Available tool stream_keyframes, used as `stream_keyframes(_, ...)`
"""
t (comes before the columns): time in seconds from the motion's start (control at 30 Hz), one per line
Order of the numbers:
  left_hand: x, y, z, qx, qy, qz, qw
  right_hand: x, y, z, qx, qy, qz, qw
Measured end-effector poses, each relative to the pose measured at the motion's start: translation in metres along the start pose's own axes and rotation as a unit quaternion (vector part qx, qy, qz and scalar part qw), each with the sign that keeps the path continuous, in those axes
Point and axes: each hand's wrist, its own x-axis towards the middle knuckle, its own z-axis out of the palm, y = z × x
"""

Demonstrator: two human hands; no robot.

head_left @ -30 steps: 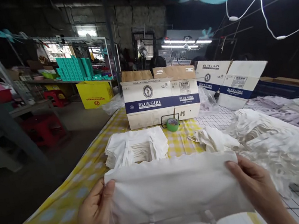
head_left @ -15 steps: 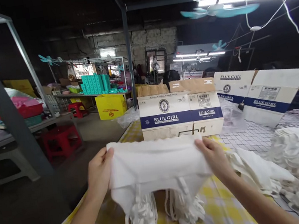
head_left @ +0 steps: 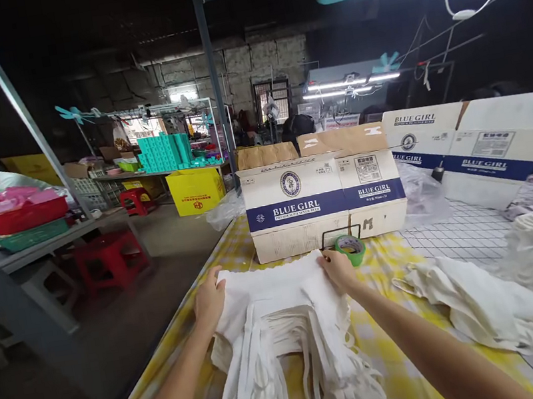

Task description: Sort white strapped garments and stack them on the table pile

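Observation:
A white strappy top (head_left: 273,286) lies spread over a stack of similar white tops (head_left: 287,331), its straps toward me. My left hand (head_left: 210,301) pinches its far left corner between thumb and fingers. At the far right corner my right hand (head_left: 338,271) grips the same edge. Bunched straps (head_left: 259,389) hang from the near side of the stack onto the yellow checked cloth (head_left: 391,314). Just beyond my right hand a roll of green tape (head_left: 350,250) rests against the carton.
A Blue Girl beer carton (head_left: 297,201) stands behind the stack, with another open carton (head_left: 486,151) to its right. Heaped white garments (head_left: 486,306) lie on the right of the table. Red stools (head_left: 112,261) and a metal post (head_left: 19,333) are at the left.
Both hands have brought the white top down from the air onto the stack and moved closer together. The green tape roll has come into sight.

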Motion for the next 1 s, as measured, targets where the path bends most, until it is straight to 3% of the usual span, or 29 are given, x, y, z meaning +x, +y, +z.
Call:
stream_keyframes(0.2, -0.002, 0.009, -0.002, 0.045, -0.013, 0.028, 0.999, -0.004, -0.003, 0.0, -0.058, 0.004, -0.016, 0.998)
stream_keyframes(0.3, -0.01, 0.018, -0.008, 0.047, -0.03, 0.087, 0.995, -0.012, -0.009, -0.005, -0.07, 0.019, -0.072, 0.995)
stream_keyframes(0.43, -0.022, 0.024, -0.009, 0.032, -0.127, 0.191, 0.973, -0.019, -0.009, -0.005, -0.067, -0.027, -0.18, 0.981)
stream_keyframes(0.53, -0.027, 0.024, -0.008, 0.027, -0.174, 0.219, 0.96, -0.02, -0.005, -0.001, -0.059, -0.071, -0.201, 0.975)
stream_keyframes(0.63, -0.027, 0.026, -0.014, 0.021, -0.17, 0.223, 0.96, -0.021, -0.004, -0.006, -0.039, -0.065, -0.195, 0.978)
stream_keyframes(0.73, -0.036, 0.036, -0.029, 0.008, -0.13, 0.213, 0.968, -0.037, -0.003, -0.026, -0.009, -0.02, -0.173, 0.985)
stream_keyframes(0.8, -0.056, 0.047, -0.04, -0.009, -0.094, 0.203, 0.975, -0.059, 0.003, -0.044, 0.011, 0.008, -0.154, 0.988)
stream_keyframes(0.87, -0.09, 0.06, -0.049, -0.034, -0.06, 0.195, 0.978, -0.092, 0.015, -0.061, 0.021, 0.019, -0.135, 0.99)
stream_keyframes(0.93, -0.14, 0.072, -0.058, -0.066, -0.01, 0.226, 0.972, -0.135, 0.031, -0.077, 0.037, 0.019, -0.127, 0.991)
stream_keyframes(1.0, -0.201, 0.081, -0.063, -0.095, -0.032, 0.258, 0.961, -0.185, 0.048, -0.093, 0.076, 0.015, -0.134, 0.988)
